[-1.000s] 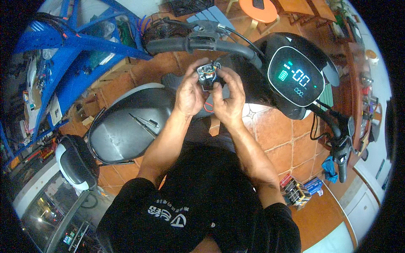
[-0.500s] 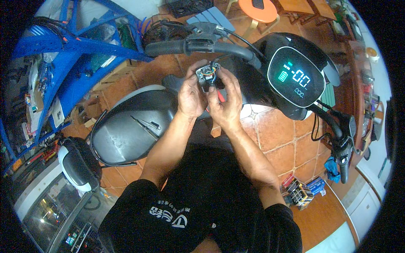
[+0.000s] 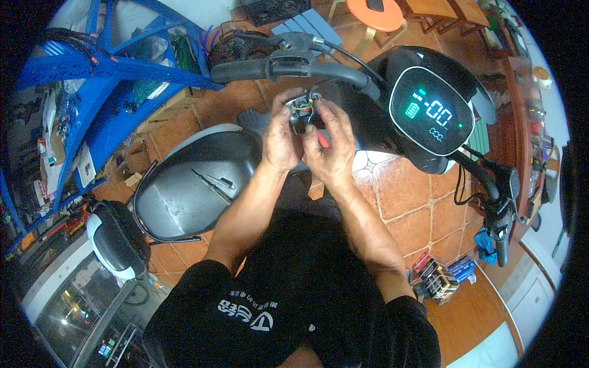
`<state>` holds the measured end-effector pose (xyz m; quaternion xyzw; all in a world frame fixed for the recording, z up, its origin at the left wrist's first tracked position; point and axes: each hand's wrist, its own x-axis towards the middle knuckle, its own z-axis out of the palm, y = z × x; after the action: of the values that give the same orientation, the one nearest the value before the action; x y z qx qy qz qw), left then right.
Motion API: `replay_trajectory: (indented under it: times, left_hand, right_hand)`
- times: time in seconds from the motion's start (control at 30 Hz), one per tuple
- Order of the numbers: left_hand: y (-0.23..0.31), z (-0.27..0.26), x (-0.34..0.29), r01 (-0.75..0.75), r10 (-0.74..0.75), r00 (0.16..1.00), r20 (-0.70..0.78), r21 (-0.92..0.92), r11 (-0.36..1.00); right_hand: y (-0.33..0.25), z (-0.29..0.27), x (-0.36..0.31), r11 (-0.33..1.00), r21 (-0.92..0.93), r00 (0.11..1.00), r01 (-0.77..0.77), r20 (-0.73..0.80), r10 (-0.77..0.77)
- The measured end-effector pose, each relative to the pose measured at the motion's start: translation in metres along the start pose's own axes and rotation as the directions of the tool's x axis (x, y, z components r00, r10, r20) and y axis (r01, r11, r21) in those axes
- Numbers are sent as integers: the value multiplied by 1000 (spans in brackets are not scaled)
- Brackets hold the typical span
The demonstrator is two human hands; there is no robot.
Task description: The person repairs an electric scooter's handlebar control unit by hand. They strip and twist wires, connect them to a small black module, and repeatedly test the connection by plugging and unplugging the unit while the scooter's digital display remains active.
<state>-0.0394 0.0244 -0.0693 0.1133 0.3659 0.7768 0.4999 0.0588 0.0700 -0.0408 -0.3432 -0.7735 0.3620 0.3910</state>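
Note:
My left hand [image 3: 280, 142] grips a small opened handlebar switch housing [image 3: 299, 113], with thin coloured wires showing inside it. From the other side, my right hand [image 3: 334, 147] closes in, its fingertips at the wires and the housing's edge. A red tool handle [image 3: 323, 141] shows between its thumb and palm; the working end is hidden. Just beyond both hands runs the scooter's handlebar [image 3: 346, 72] with a black grip [image 3: 242, 69]. To the right, a lit dashboard display [image 3: 432, 113] faces up.
Left of my arms lies the black scooter seat [image 3: 190, 196], with a slim dark tool [image 3: 211, 185] on it. A blue metal rack [image 3: 123, 70] stands at the far left. Small boxes [image 3: 437, 279] sit on a wooden surface at the lower right. An orange stool [image 3: 375, 13] is at the back.
Both hands and the housing have shifted very slightly to the right, and the housing is tilted a little differently. The grip of each hand looks the same.

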Motion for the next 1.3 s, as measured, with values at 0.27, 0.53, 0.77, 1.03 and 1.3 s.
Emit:
replay_trajectory:
  times: [0.27, 0.53, 0.77, 1.03, 1.3]
  left_hand:
    - [-3, -1, -1, 18, -18, 1000, -8, -11, 1000]
    - [3, 10, -3, -67, 72, 997, -36, 112, 991]
    - [9, 11, 0, -97, 99, 995, -17, 118, 988]
    - [4, 12, -1, -80, 81, 995, -57, 31, 996]
    - [3, 12, 0, -83, 83, 996, -7, -2, 997]
  right_hand:
    - [6, -2, 0, 999, 36, 1000, 6, 23, -7]
    - [0, 4, -1, 997, 65, 999, 52, 4, -53]
    - [-1, 11, -2, 991, 104, 997, 79, -14, -78]
    - [1, 10, -2, 997, 43, 994, 68, -86, -64]
    - [2, -2, 6, 999, -2, 999, 41, 13, -41]
